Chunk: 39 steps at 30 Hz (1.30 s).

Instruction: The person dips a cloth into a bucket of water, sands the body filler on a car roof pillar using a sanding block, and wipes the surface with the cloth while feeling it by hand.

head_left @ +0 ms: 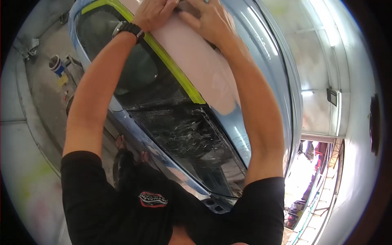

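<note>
One long pinkish patch [192, 61] lies on the side of the blue car roof [261, 41], in front of you. Its long axis slants from the upper left, far from you, down to the lower right; the near end tapers to a rounded tip pointing back toward you. Both your hands are at its far part. Your left hand [154, 15] has its fingers drawn close together, cut off by the top edge; you can't tell if they pinch anything. Your right hand [214, 24] has its thumb parted from the fingers, beside a dark item [190, 8] mostly hidden between your hands; whether you grip it, you can't tell. Green tape [173, 69] runs along the patch's left edge, roughly parallel to it. Left of that are the dark windows [141, 67], and nearer you, a wrinkled dark sheet [179, 126]. Farther left, a bucket [57, 65] is near the car.
</note>
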### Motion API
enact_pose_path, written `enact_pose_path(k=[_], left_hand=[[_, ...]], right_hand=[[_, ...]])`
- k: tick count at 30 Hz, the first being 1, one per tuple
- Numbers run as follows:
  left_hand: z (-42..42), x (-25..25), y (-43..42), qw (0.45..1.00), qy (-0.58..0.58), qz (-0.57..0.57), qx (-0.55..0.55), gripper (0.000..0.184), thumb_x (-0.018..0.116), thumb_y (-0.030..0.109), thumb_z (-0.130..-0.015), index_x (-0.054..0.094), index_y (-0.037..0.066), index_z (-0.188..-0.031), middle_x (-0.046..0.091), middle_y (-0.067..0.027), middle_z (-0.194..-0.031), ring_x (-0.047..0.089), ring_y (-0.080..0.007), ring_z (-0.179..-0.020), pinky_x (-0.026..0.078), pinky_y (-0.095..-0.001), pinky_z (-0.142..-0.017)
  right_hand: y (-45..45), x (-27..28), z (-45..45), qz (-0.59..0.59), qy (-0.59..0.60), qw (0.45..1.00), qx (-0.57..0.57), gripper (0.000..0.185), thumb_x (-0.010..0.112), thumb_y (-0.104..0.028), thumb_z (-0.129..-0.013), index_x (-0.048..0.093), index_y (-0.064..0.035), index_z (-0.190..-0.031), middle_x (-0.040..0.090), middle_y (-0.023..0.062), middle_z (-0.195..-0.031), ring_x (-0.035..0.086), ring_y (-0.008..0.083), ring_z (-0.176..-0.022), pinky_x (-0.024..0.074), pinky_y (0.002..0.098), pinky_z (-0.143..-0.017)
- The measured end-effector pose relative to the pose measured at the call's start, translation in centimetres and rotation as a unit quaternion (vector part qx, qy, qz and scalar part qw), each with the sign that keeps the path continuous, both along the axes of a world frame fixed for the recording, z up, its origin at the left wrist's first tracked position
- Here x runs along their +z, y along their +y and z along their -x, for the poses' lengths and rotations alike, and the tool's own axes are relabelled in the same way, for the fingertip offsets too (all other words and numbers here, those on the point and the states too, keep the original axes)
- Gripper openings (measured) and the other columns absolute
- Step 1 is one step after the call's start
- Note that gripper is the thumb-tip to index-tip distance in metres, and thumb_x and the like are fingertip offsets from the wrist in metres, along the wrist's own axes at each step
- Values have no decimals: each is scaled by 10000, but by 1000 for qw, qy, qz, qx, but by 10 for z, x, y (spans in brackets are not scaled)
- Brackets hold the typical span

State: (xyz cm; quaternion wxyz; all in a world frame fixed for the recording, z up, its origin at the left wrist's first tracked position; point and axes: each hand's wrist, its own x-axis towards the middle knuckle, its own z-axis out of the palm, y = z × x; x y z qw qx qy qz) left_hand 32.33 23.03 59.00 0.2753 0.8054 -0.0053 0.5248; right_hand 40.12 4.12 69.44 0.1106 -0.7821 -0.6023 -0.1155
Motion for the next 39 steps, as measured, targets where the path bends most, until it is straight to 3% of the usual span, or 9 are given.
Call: enact_pose_path(k=[2, 6, 8, 12, 15, 24, 26, 31, 39], left_hand=[[-1, -1, -1, 1000, 10, 24, -13, 309, 470, 194, -998, 714, 4, -989, 695, -166, -1062, 619, -355, -1077, 424, -466, -1052], [0, 1, 1, 999, 26, 26, -18, 336, 452, 206, -1010, 720, 4, -988, 689, -171, -1096, 611, -362, -1101, 421, -465, -1057], [4, 4, -4, 999, 12, 41, -27, 344, 442, 207, -1014, 721, 8, -991, 690, -173, -1120, 604, -360, -1120, 416, -466, -1068], [-5, -13, 9, 999, 29, -41, 20, 422, 378, 251, -1064, 746, 63, -1149, 709, -91, -1239, 609, -273, -1247, 389, -411, -1104], [-2, -12, 4, 999, 42, -18, 23, 465, 335, 268, -1070, 753, 74, -1140, 708, -80, -1235, 602, -262, -1255, 380, -401, -1101], [-2, -9, 3, 999, 38, -19, 15, 445, 367, 246, -1064, 774, 75, -1120, 701, -80, -1234, 606, -252, -1242, 374, -410, -1098], [-2, -14, 4, 999, 47, -11, 6, 447, 366, 247, -1064, 774, 72, -1122, 701, -82, -1234, 607, -258, -1241, 372, -409, -1101], [4, -9, 0, 999, 39, -2, 15, 458, 358, 249, -1065, 773, 64, -1124, 700, -89, -1236, 611, -265, -1234, 368, -408, -1109], [-5, -6, 2, 998, 48, -35, 19, 475, 333, 252, -1071, 774, 81, -1106, 698, -75, -1266, 612, -254, -1242, 374, -407, -1110]], right_hand=[[-35, -19, -11, -24, -59, 998, 23, 546, 747, -436, -902, 648, -211, -1390, 583, 206, -1147, 615, 399, -1046, 517, 532, -851], [-182, -14, 27, 31, -73, 997, 12, 640, 816, -378, -847, 629, -217, -1438, 578, 221, -1182, 605, 425, -1051, 514, 518, -906], [-205, -7, 36, 47, -44, 998, 0, 673, 834, -355, -828, 623, -217, -1452, 577, 224, -1196, 598, 431, -1049, 507, 512, -922], [-98, -11, 1, 15, -28, 999, 15, 617, 797, -398, -865, 635, -226, -1435, 582, 216, -1151, 603, 430, -1032, 507, 519, -906], [-3, -14, -18, -14, -22, 1000, 17, 565, 730, -480, -913, 642, -240, -1417, 582, 211, -1105, 603, 432, -1032, 498, 530, -890], [-231, -8, 30, 47, -18, 998, -34, 688, 813, -367, -849, 597, -215, -1484, 565, 202, -1145, 591, 426, -1033, 501, 521, -943], [-204, -9, 26, 37, -11, 999, -36, 681, 811, -374, -851, 602, -214, -1478, 570, 200, -1148, 595, 425, -1038, 501, 518, -942], [-7, -8, -18, 3, 3, 1000, -2, 579, 734, -462, -912, 632, -226, -1431, 576, 192, -1113, 603, 410, -1042, 494, 518, -913], [-231, -10, 19, 26, -15, 999, -18, 676, 796, -384, -865, 594, -240, -1493, 558, 192, -1161, 580, 413, -1049, 503, 512, -940]])
